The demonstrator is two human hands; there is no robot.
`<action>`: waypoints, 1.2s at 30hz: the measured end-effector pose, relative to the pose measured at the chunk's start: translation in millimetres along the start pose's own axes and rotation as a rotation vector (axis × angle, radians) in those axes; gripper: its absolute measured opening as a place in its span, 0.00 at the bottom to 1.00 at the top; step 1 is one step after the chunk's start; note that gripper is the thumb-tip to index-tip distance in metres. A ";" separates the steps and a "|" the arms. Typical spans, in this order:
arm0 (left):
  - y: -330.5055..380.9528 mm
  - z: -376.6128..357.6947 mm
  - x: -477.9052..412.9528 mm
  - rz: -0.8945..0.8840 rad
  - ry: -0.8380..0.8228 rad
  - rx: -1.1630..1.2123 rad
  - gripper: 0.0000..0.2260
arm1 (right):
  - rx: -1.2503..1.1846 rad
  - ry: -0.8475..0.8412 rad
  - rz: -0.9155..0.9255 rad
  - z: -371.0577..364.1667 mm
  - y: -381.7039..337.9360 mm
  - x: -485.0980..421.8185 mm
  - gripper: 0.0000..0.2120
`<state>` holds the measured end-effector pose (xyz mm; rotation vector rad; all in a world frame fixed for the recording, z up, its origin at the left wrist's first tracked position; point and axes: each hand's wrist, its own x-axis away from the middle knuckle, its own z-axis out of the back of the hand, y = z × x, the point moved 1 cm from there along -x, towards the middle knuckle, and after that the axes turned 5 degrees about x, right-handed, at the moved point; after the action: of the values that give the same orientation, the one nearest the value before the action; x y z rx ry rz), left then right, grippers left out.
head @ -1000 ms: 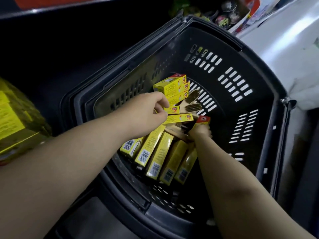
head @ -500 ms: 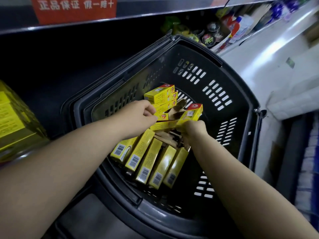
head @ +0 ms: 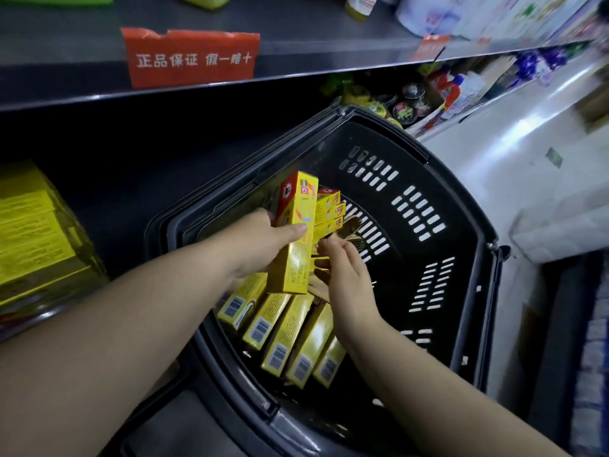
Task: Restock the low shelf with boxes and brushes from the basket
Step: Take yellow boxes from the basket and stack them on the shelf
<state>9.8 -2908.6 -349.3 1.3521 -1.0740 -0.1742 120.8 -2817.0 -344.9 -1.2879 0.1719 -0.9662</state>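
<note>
Left hand (head: 263,239) grips a yellow box (head: 296,232) upright over the basket (head: 468,258); its print is too blurred to read. Right hand (head: 349,275), just right of that box, has its fingers loosely extended and grasps nothing visible. Barcoded boxes (head: 286,334) and a brush (head: 351,225) lie inside the basket. Above the basket, a red tag (head: 191,57) reads "正品保证 假一赔十".

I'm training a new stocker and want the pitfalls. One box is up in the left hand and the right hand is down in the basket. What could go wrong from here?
1. The left hand holds the yellow box tilted, with the thumb across its face. It might slip and drop into the basket.
2. The right hand reaches near the brushes, partly behind that box, and could knock over the leaning row of boxes.
</note>
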 end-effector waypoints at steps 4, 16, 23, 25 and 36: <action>-3.3 2.4 -5.4 0.028 0.056 -0.053 0.21 | 0.109 0.096 -0.284 15.0 31.0 -63.4 0.05; -2.9 4.2 -0.5 0.023 0.130 -0.276 0.22 | 0.190 0.193 -0.578 -17.3 108.9 -152.4 0.19; 0.3 1.4 4.2 0.031 0.106 -0.259 0.22 | -0.140 0.208 -0.500 -21.3 98.1 -131.9 0.24; 0.6 1.1 5.2 0.031 0.101 -0.264 0.22 | -0.154 0.286 -0.492 -12.7 91.3 -126.1 0.30; 5.4 -0.3 8.3 0.049 0.055 0.031 0.18 | -0.258 -0.336 -0.218 15.0 -9.3 -23.3 0.23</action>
<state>12.0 -2912.4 -340.4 1.3496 -1.0657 -0.0839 110.8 -2789.8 -341.1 -1.7141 -0.1108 -0.9147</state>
